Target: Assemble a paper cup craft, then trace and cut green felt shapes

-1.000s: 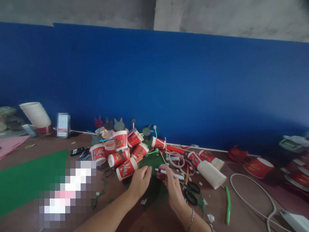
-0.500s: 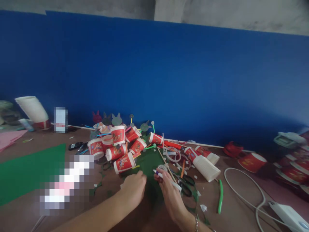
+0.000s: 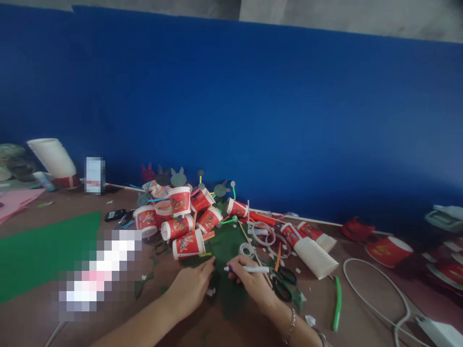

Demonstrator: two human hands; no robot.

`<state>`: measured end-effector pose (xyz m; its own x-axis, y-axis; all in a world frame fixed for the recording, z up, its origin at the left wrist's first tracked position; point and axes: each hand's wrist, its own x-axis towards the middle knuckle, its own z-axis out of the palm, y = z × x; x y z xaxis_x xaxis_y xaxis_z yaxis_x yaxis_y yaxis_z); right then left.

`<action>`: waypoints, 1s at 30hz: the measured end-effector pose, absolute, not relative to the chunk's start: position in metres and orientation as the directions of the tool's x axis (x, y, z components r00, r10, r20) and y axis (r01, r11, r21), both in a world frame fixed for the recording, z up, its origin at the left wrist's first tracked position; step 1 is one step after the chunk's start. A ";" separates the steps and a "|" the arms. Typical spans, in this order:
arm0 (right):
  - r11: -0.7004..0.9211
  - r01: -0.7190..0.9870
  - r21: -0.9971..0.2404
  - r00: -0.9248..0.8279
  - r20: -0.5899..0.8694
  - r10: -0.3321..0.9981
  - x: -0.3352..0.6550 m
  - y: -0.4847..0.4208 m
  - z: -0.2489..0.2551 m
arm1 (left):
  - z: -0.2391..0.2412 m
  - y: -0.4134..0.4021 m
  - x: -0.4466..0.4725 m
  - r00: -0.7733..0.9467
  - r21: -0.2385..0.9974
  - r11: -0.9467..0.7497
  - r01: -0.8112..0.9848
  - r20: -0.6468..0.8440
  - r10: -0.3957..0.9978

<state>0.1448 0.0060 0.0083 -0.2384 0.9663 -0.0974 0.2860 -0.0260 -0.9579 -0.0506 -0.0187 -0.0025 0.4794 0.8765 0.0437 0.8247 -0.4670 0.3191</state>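
Note:
My right hand (image 3: 251, 284) grips a white marker pen (image 3: 257, 269) with a purple end. The pen lies almost level, its tip pointing left above a dark green sheet (image 3: 231, 301). My left hand (image 3: 191, 286) rests at the sheet's left side, fingers stretched toward the pen tip. A small white scrap (image 3: 211, 292) lies by its thumb. Just beyond the hands is a white ring-shaped disc (image 3: 246, 250), perhaps a tape roll. Black-handled scissors (image 3: 281, 288) lie to the right of my right hand.
Red paper cups (image 3: 188, 244) with animal cut-outs are piled ahead. Stacked cups (image 3: 311, 253) lie on their side at the right, near a green strip (image 3: 337, 303) and a looped white cable (image 3: 376, 289). A green sheet (image 3: 50, 255) spreads at left. A blue wall (image 3: 253, 111) stands behind.
My right hand has swung the pen from slanting to nearly level, tip still leftward. My left hand, more curled before, has stretched its fingers and shifted slightly left and toward me.

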 end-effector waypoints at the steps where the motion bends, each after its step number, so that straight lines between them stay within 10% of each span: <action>1: 0.001 0.335 -0.942 -0.251 -0.088 0.964 0.143 0.008 0.007 | -0.003 -0.018 -0.052 0.473 0.346 -0.463 0.816 0.062 0.879; 30: 0.169 0.574 -0.801 -0.207 0.058 0.977 0.147 0.012 0.001 | 0.001 -0.020 -0.051 0.392 0.319 -0.399 0.860 0.090 0.916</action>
